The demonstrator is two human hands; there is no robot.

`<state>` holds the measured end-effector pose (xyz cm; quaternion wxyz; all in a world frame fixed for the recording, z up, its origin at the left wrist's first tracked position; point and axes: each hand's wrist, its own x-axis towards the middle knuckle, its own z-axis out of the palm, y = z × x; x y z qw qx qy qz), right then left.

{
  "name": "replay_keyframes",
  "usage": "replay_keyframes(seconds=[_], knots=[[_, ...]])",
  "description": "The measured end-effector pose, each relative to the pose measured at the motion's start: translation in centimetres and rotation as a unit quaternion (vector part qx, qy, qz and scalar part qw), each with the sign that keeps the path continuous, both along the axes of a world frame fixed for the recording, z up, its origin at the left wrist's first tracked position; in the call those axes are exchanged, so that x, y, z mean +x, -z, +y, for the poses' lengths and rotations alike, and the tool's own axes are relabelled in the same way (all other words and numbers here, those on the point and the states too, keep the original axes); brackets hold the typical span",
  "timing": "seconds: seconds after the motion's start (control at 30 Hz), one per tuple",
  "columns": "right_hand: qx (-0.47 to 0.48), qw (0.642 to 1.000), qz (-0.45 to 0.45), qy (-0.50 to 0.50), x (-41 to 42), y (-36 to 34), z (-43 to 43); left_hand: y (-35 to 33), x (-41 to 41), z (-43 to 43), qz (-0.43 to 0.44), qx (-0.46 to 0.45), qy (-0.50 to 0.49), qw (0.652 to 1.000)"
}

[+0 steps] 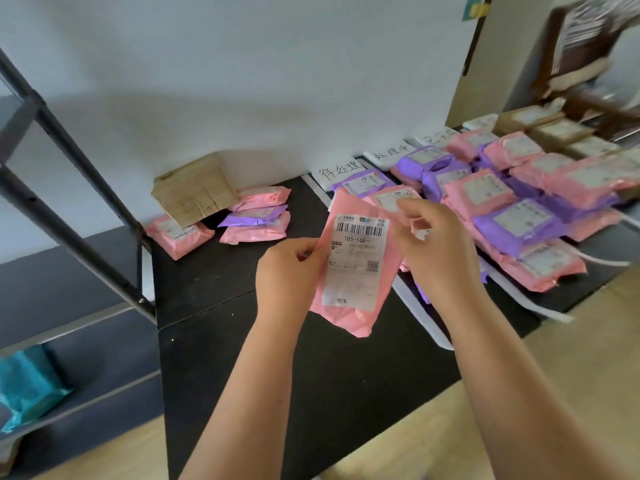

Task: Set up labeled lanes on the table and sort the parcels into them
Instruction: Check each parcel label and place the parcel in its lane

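a pink plastic mailer parcel (349, 317) with a white printed shipping label (353, 261) is held up in the air over the black surface (277, 375), label facing the camera. the left grip (291, 268) pinches its left edge, thumb on the front, and the right grip (440, 251) has its fingers curled onto the upper right edge, closed on the same parcel. behind it, white paper lane signs with handwritten characters (341, 171) stand along the wall, and white strips (420, 311) divide the surface into lanes. heaps of pink and purple mailers (519, 216) fill the lanes to the right. at the far left lie a few pink and purple mailers (256, 220) beside a brown cardboard package (194, 192) leaning on the wall. a black metal rack (69, 161) stands left, a teal bag (27, 386) on its low shelf.
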<state>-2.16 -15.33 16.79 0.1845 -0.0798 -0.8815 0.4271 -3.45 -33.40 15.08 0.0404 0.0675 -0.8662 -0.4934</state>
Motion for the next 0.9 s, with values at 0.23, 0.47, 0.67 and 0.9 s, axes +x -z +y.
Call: replay_keyframes(seconds=[0.23,0.47,0.67,0.9], knots=[[0.069,0.992,-0.101,0.017,1.2,3.1,10.7,0.7,0.6,11.0,-0.049,-0.054,0.098,0.993],[0.05,0.987,-0.144,0.044,3.1,5.0,19.5,3.3,1.7,20.0,-0.075,-0.072,0.118,0.988],[0.021,0.991,-0.129,0.04,2.8,6.2,23.3,4.7,1.7,23.8,-0.054,-0.081,0.095,0.991],[-0.03,0.987,-0.133,0.085,-0.9,7.6,24.9,6.5,-1.2,23.8,0.013,-0.095,-0.025,0.995]])
